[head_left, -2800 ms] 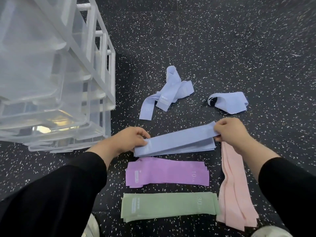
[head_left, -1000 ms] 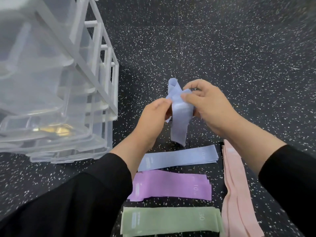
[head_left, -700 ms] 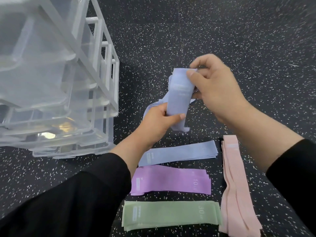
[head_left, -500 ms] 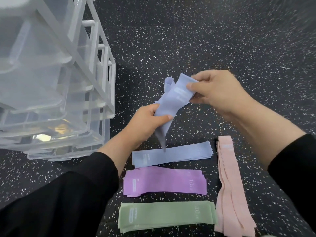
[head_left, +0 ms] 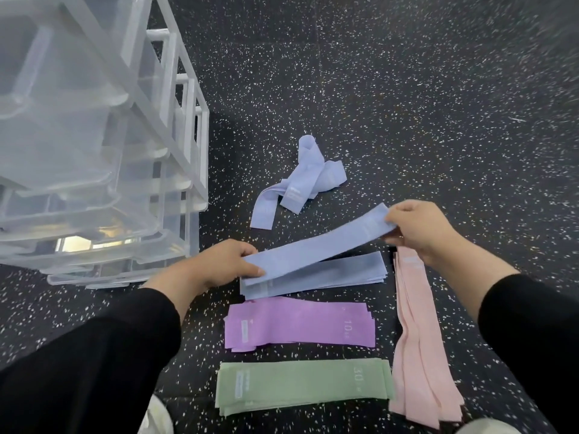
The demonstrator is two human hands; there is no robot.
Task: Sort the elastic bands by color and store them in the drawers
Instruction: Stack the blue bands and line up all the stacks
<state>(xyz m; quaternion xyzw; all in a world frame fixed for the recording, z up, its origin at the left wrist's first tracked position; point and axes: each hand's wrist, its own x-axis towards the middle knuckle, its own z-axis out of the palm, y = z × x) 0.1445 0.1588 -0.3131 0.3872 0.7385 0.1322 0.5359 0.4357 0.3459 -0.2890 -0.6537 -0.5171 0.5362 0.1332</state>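
Dark speckled floor (head_left: 407, 89), clear drawers (head_left: 94, 170) off to my left. My left hand (head_left: 225, 264) and right hand (head_left: 416, 227) each pinch one end of a blue band (head_left: 316, 245), stretched flat just above the blue stack (head_left: 329, 274). Purple stack (head_left: 297, 327), green stack (head_left: 300, 386) and pink stack (head_left: 419, 339) lie near; loose blue bands (head_left: 300, 183) sit beyond.

floor (head_left: 407, 89): black, flecked white
drawers (head_left: 78, 151): clear, white frame
held band (head_left: 316, 245): pale blue
far bands (head_left: 300, 183): pale blue
purple bands (head_left: 297, 327): white "10"
green bands (head_left: 300, 386): sage, "30"
pink bands (head_left: 419, 339): pale pink
sleeves (head_left: 94, 371): black
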